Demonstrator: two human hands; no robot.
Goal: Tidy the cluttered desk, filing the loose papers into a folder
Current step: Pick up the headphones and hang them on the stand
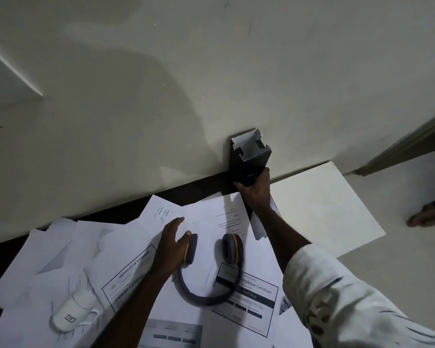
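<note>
Several loose white papers [206,217] and printed certificates [251,300] cover the dark desk [0,249]. A tall black box [250,162] with an open top stands upright against the wall at the desk's back edge. My right hand [256,189] grips its lower part. My left hand [171,244] lies flat on the papers, its fingers spread, the thumb touching the left ear cup of dark grey headphones [209,272] with yellow trim. No folder can be made out.
A white mug [73,312] lies on its side on the papers at the front left. A white board [322,209] sticks out past the desk's right end. A person's foot [422,217] shows on the floor at the far right.
</note>
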